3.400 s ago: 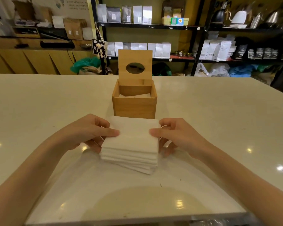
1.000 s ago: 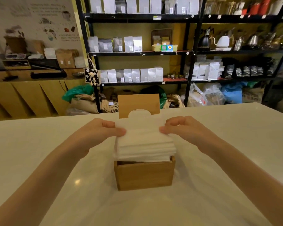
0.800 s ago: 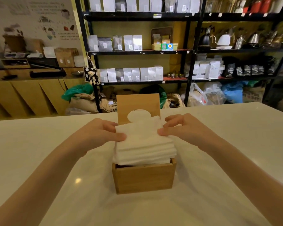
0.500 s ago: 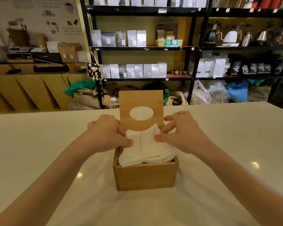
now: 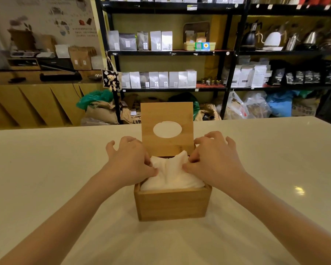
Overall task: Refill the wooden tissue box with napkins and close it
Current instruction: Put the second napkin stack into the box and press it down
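A square wooden tissue box (image 5: 172,204) stands on the white table in front of me. Its hinged lid (image 5: 167,113), with an oval hole, stands upright at the back. A stack of white napkins (image 5: 171,175) sits inside, bulging up in the middle above the rim. My left hand (image 5: 129,161) presses on the stack's left side, thumb and fingertips on the paper. On the right side my right hand (image 5: 214,159) does the same. The fingers of both hands spread over the box's side walls.
The white table (image 5: 46,169) stretches wide on both sides and toward me. Behind it stand black shelves (image 5: 170,52) with bags and kettles, sacks on the floor, and a wooden counter (image 5: 36,104) at the left.
Both hands lifted the napkin stack off the table, carried it over the box and pushed it down inside. The stack now sits lower and its top has crumpled between my thumbs.
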`<act>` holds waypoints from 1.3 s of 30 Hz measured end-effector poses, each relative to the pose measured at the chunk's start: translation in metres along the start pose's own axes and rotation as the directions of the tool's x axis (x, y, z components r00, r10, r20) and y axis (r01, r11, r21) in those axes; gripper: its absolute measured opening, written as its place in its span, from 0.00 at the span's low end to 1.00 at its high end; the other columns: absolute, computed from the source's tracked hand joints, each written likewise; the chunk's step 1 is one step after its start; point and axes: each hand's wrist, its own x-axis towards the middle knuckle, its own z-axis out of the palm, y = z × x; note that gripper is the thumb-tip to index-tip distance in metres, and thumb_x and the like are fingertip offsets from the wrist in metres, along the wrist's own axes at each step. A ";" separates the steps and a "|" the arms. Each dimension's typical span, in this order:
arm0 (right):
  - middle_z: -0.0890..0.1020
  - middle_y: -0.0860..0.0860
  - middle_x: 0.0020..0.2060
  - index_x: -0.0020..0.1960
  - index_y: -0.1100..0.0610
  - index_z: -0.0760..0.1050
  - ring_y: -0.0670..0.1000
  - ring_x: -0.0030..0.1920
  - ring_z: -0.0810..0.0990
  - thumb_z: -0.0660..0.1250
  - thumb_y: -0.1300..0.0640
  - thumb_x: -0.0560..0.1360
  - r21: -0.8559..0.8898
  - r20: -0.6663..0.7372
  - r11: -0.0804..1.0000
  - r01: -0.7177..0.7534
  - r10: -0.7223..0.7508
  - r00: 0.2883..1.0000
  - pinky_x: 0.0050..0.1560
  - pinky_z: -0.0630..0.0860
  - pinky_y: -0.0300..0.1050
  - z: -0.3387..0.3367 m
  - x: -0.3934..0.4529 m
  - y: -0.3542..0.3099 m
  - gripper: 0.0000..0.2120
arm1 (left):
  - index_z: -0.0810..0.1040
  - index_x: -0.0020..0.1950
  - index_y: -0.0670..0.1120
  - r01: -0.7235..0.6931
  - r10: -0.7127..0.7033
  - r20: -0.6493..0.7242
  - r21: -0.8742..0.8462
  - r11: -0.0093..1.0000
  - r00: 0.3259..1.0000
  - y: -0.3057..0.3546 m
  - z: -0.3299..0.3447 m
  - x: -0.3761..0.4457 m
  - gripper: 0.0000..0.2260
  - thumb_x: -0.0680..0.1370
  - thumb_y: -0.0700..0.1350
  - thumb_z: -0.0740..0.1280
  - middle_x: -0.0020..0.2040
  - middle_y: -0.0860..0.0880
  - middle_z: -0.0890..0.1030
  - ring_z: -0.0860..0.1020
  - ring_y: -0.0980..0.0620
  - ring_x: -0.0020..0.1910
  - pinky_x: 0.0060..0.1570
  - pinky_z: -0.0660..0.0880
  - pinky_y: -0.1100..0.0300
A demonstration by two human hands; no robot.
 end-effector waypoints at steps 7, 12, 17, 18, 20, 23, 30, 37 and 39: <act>0.79 0.47 0.54 0.40 0.52 0.81 0.51 0.67 0.62 0.63 0.49 0.72 -0.091 0.083 0.996 0.026 -0.018 0.996 0.71 0.51 0.61 -0.013 -0.015 0.000 0.11 | 0.82 0.42 0.49 -0.054 0.054 0.005 0.127 0.990 0.999 0.004 0.005 -0.019 0.13 0.72 0.57 0.65 0.48 0.52 0.67 0.61 0.49 0.62 0.65 0.54 0.46; 0.78 0.50 0.41 0.34 0.54 0.75 0.55 0.66 0.63 0.62 0.54 0.71 -0.191 0.094 0.982 -0.003 0.021 0.995 0.69 0.45 0.69 -0.012 -0.020 -0.008 0.08 | 0.78 0.40 0.48 -0.044 0.050 -0.026 0.180 0.983 0.998 0.007 0.005 -0.022 0.12 0.72 0.56 0.63 0.48 0.51 0.69 0.63 0.47 0.60 0.65 0.53 0.44; 0.77 0.51 0.40 0.30 0.54 0.66 0.57 0.67 0.63 0.60 0.56 0.73 -0.222 0.071 0.975 0.000 0.016 0.997 0.68 0.43 0.71 -0.012 -0.021 -0.011 0.13 | 0.77 0.40 0.49 -0.012 0.042 -0.146 0.201 0.979 0.988 0.010 0.002 -0.028 0.10 0.71 0.54 0.65 0.51 0.51 0.74 0.68 0.46 0.60 0.67 0.51 0.39; 0.78 0.51 0.42 0.30 0.54 0.66 0.58 0.68 0.62 0.59 0.55 0.73 -0.225 0.057 0.974 0.002 0.011 0.998 0.68 0.42 0.71 -0.012 -0.023 -0.010 0.13 | 0.77 0.41 0.49 -0.009 0.048 -0.181 0.209 0.978 0.982 0.010 0.001 -0.030 0.09 0.70 0.54 0.66 0.54 0.51 0.74 0.68 0.46 0.61 0.67 0.49 0.38; 0.80 0.51 0.47 0.32 0.53 0.68 0.57 0.71 0.59 0.58 0.54 0.74 -0.242 0.023 0.970 0.008 -0.002 1.000 0.68 0.40 0.71 -0.014 -0.028 -0.007 0.12 | 0.74 0.39 0.52 -0.016 0.064 -0.230 0.202 0.979 0.971 0.009 -0.003 -0.035 0.07 0.70 0.54 0.68 0.59 0.52 0.73 0.67 0.48 0.64 0.68 0.47 0.38; 0.75 0.50 0.61 0.41 0.52 0.76 0.56 0.74 0.52 0.61 0.49 0.74 -0.242 -0.015 0.969 0.049 -0.054 0.998 0.69 0.39 0.69 -0.024 -0.035 -0.004 0.09 | 0.75 0.37 0.55 -0.059 0.075 -0.195 0.091 0.994 0.978 0.009 -0.016 -0.042 0.08 0.69 0.56 0.69 0.61 0.54 0.74 0.67 0.51 0.65 0.70 0.46 0.40; 0.55 0.47 0.76 0.56 0.40 0.77 0.54 0.75 0.39 0.64 0.43 0.73 -0.149 0.041 0.968 0.201 -0.198 0.979 0.67 0.29 0.66 -0.032 -0.036 0.001 0.13 | 0.73 0.59 0.65 -0.065 0.051 0.102 0.136 0.989 0.994 0.008 -0.009 -0.040 0.21 0.67 0.64 0.67 0.77 0.51 0.53 0.43 0.44 0.75 0.68 0.37 0.34; 0.68 0.49 0.59 0.66 0.41 0.70 0.54 0.61 0.59 0.59 0.40 0.74 -0.211 0.037 0.930 0.301 -0.301 0.953 0.64 0.58 0.51 -0.029 -0.040 0.001 0.21 | 0.67 0.64 0.66 -0.073 0.058 0.099 0.153 0.985 0.993 0.002 -0.005 -0.034 0.28 0.65 0.66 0.68 0.77 0.51 0.51 0.40 0.43 0.75 0.66 0.36 0.32; 0.67 0.50 0.56 0.68 0.41 0.66 0.54 0.60 0.60 0.59 0.39 0.74 -0.236 0.080 0.913 0.334 -0.324 0.943 0.63 0.58 0.51 -0.026 -0.039 -0.002 0.23 | 0.67 0.64 0.66 -0.082 0.064 0.118 0.157 0.984 0.991 0.002 -0.004 -0.034 0.29 0.64 0.67 0.67 0.77 0.51 0.51 0.40 0.43 0.75 0.66 0.36 0.32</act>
